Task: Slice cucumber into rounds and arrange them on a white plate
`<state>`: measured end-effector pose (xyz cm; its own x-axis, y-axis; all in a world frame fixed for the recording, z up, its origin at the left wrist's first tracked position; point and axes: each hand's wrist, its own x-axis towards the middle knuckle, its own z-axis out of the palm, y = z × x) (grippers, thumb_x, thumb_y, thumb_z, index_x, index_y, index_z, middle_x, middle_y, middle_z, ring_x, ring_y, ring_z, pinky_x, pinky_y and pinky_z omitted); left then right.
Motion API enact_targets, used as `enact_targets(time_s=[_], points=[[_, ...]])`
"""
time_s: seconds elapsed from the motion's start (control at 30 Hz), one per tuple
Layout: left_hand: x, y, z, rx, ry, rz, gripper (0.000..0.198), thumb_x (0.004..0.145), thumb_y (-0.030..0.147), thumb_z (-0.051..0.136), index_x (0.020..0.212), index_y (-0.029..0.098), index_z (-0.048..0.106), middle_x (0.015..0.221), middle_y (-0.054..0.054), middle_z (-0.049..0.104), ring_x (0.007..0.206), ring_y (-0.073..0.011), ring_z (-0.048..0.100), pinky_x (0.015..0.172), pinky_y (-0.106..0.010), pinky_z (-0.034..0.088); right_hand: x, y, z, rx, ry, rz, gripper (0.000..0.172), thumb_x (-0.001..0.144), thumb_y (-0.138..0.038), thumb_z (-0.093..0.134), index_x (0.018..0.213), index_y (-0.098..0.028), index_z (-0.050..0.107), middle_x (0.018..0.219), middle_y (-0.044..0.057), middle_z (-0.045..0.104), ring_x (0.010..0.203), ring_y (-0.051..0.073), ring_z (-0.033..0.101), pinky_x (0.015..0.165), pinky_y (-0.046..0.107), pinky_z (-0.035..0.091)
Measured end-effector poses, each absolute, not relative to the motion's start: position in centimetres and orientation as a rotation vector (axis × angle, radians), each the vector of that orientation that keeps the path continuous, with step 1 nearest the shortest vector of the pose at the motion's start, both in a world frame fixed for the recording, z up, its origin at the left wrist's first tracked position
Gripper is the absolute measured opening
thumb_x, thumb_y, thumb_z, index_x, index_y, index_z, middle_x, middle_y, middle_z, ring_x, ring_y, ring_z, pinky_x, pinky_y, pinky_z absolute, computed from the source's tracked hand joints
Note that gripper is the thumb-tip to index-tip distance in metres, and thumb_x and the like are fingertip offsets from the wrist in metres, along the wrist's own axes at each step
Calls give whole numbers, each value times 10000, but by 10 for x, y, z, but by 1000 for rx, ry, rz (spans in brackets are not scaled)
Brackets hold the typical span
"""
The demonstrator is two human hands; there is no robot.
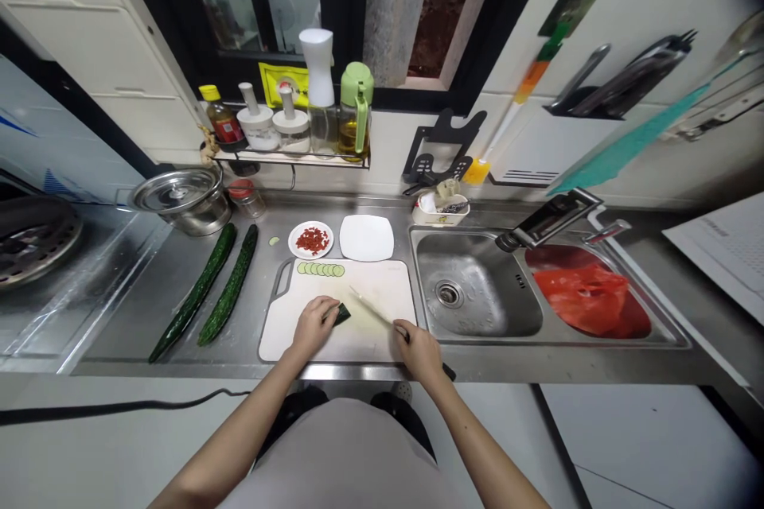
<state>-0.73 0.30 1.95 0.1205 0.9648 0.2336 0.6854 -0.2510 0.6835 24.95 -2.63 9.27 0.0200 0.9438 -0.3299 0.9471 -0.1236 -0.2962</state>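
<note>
My left hand is closed over a short dark green piece of cucumber on the white cutting board. In my right hand is the black handle of a kitchen knife, its blade angled up and left over the board, apart from the cucumber piece. A row of several thin cucumber slices lies along the board's far edge. Behind the board stand a white plate of chopped red bits and a bare white square plate.
Two whole cucumbers lie left of the board, near a lidded steel pot and a red-lidded jar. To the right is a steel sink with a faucet and a red plastic bag. A seasoning rack hangs behind.
</note>
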Motion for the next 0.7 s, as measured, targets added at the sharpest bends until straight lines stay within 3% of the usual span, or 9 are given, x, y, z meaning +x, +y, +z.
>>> enact_targets(time_s=[0.33,0.7], points=[[-3,-6,14,2056,1562,936,251,911,299,487,1064,235,675,1020,-41,702,944,-175,632,881,-351,506,229,-21,95,2121,2113,-777,331,945,-348,352,1093,-225,621,958,58,710,888,191,628,664,250,328],[-2,-9,12,2088,1511,934,283,921,312,464,1101,247,673,986,-61,685,936,-176,615,851,-341,512,218,-19,97,2023,2084,-815,320,956,-340,343,1173,-196,529,1015,80,689,917,192,614,698,253,331]])
